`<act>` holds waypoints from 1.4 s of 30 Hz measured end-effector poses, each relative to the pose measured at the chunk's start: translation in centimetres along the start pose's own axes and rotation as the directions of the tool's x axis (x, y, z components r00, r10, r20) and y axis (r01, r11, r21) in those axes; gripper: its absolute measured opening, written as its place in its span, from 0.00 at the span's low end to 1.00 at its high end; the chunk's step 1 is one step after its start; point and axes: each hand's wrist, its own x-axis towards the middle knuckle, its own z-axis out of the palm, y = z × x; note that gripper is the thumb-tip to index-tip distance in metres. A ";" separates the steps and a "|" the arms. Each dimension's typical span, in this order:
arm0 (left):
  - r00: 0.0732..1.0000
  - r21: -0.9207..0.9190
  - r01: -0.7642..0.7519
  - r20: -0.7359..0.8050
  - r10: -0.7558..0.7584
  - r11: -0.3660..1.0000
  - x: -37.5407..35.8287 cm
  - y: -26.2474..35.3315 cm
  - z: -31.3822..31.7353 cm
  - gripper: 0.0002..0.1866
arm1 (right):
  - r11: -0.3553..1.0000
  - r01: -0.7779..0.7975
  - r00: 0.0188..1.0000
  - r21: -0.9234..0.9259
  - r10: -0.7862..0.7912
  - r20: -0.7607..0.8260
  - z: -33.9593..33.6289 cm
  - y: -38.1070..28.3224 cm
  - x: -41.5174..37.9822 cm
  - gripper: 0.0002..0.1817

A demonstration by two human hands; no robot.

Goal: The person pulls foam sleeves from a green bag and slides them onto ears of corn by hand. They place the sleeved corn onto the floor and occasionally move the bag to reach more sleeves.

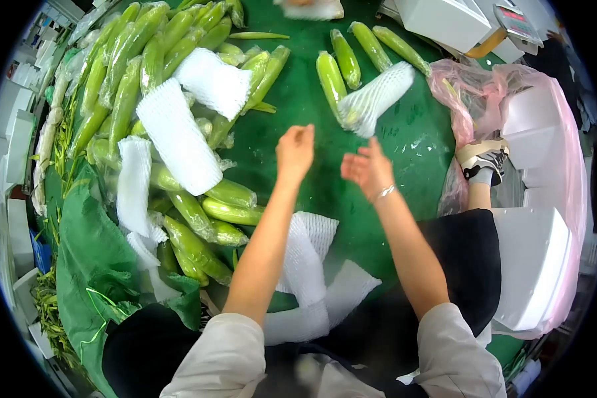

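My left hand is above the green surface with its fingers curled closed. Whatever it may hold is hidden. To its right, my right hand is open and bare, fingers apart, just below a white foam net sleeve. That sleeve lies slantwise, its left end against a long green vegetable in clear plastic. Several more such vegetables, one of them here, lie in a loose fan behind it. Left of my left hand is a large pile of wrapped green vegetables, with a foam sleeve on top.
More foam sleeves lie near my lap. A green cloth is at the left. On the right stand white foam boxes with pink plastic film, and a scale is behind. Another person's hand shows at the top edge.
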 end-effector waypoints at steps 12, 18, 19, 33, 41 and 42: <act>0.936 0.053 -0.055 0.351 0.033 0.997 -0.3 -0.7 -4.0 0.12 | 0.319 0.823 0.549 -0.470 -0.660 0.513 1.4 -4.8 -1.7 0.14; 0.867 -0.507 0.317 0.498 -0.027 0.802 6.1 4.8 3.3 0.21 | 0.746 0.648 0.739 -0.151 -0.568 0.362 5.0 -8.2 8.8 0.10; 0.830 -0.603 0.406 0.558 0.000 0.687 7.3 4.3 3.8 0.20 | 0.605 0.723 0.690 -0.334 -0.661 0.295 5.3 -8.7 9.6 0.10; 0.944 -0.416 0.146 0.331 0.000 0.897 11.8 4.0 9.7 0.19 | 0.478 0.842 0.538 -0.249 -0.771 0.340 3.7 -4.9 18.5 0.17; 0.974 -0.597 0.220 0.172 -0.144 0.772 13.0 1.7 8.8 0.20 | 0.917 0.396 0.887 -0.050 -0.396 -0.238 3.8 -9.5 15.6 0.16; 0.991 -0.137 0.080 -0.094 -0.094 0.987 12.4 0.4 9.1 0.22 | 0.857 0.275 0.913 -0.435 -0.374 -0.160 3.6 -9.6 15.0 0.18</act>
